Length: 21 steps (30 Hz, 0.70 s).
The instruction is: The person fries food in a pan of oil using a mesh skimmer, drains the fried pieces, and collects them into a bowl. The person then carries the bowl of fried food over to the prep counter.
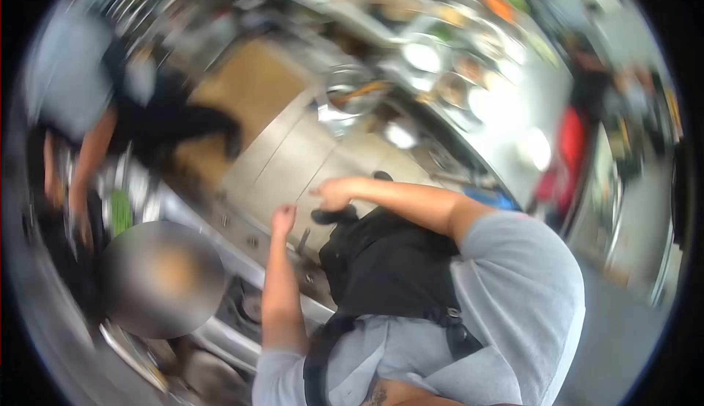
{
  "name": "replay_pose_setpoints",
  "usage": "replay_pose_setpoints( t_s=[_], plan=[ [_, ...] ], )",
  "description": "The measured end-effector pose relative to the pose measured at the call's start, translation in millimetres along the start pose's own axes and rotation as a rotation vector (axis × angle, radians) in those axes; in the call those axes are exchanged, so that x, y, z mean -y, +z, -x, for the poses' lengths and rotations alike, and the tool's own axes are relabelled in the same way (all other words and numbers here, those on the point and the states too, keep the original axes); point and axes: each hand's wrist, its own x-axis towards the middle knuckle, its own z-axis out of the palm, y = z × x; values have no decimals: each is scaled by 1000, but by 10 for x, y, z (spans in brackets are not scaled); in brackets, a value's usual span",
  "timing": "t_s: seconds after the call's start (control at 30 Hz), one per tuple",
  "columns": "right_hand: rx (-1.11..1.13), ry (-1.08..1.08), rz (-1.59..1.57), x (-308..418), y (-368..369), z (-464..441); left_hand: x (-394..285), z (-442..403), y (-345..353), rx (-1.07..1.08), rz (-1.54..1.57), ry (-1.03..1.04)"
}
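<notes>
In the head view, my left hand (284, 220) is raised beside the counter front, with its fingers curled in and nothing visible in them. My right hand (334, 193) reaches across in front of my body, a finger or two stretched out, and holds nothing that I can see. The hands are apart, above the tiled floor (290, 146). Below them is my black apron (400, 259). A dark handle-like piece (303, 241) sticks up near my left hand. Motion blur softens the finger details.
A steel counter with knobs (253, 242) runs along my left, where another person (73, 76) works. On the right a bright worktable (506, 124) bears several bowls and plates. A metal container (345, 83) stands beyond my hands, near a brown mat (257, 87).
</notes>
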Motion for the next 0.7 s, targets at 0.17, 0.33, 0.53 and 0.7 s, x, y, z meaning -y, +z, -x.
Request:
replay_pose_setpoints(
  t_s=[0.17,0.33,0.53,0.7],
  plan=[
    [-126,-34,-187,-409,143,1808,-1488,163,618,344,158,88],
    [-682,-90,-499,-813,333,3623,-3399,592,1607,558,103,478],
    [-1616,678,-631,-1959,717,5385,-5595,1028,3380,669,179,731],
    [-1781,1263,-131,-3416,1140,5696,-6320,1056,4232,342,-13,704]
  ],
)
